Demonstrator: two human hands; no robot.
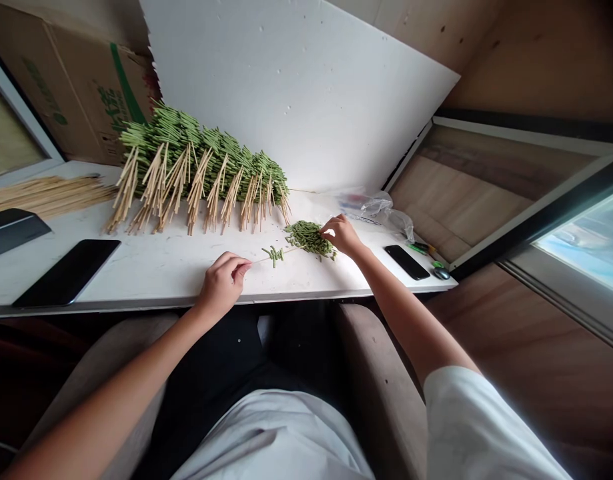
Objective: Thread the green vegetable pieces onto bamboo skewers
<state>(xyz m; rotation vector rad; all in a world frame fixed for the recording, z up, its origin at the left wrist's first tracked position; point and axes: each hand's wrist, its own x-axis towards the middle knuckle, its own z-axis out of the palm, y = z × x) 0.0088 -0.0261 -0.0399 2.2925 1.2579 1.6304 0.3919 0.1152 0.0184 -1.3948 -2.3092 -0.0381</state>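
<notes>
My left hand (223, 280) is clamped on the near end of a thin skewer (259, 260), thumb against fingers. Short green pieces (275, 255) are threaded crosswise along the skewer, clear of my grip; its far end points toward a loose pile (306, 235) of similar cut pieces. The skewer is positioned above the white table (156, 270), near its front edge. My right hand (343, 235) is at the right side of the pile, thumb and forefinger curved toward each other; I cannot tell whether a piece is pinched between the tips. Behind and to the left, loaded skewers (206, 150) are stacked, bare ends facing forward
</notes>
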